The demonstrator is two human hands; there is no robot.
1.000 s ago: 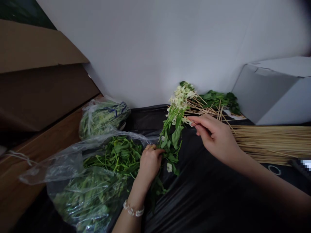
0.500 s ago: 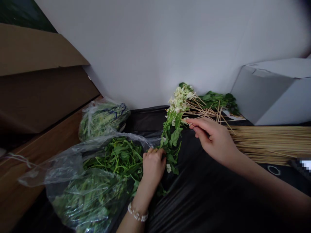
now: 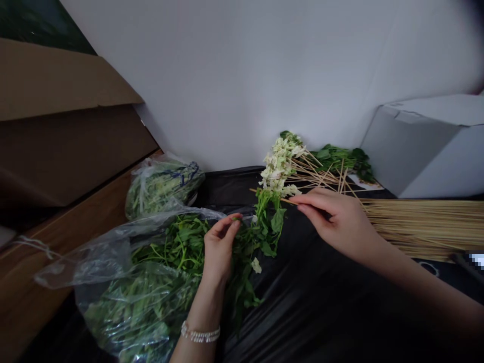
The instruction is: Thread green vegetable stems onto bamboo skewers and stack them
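My right hand pinches a thin wooden skewer that carries a hanging bunch of green leafy stems. My left hand, with a beaded bracelet on the wrist, holds a small bit of green between thumb and fingertip, left of the skewer. Just beyond the skewer lie skewers threaded with pale whitish-green leaves, their bare ends pointing right. Beside my left hand, loose greens lie in an open clear plastic bag. A pale leaf rests near the hanging greens.
A second bag of greens lies behind at the left, by a cardboard box. At the right are long bare skewers and a white box. More greens lie by the white wall. Black plastic covers the surface.
My left hand has come up and left from the leafy stems, now pinching a green bit. My right hand has moved slightly down; the skewer's tip now shows left of the hanging stems.
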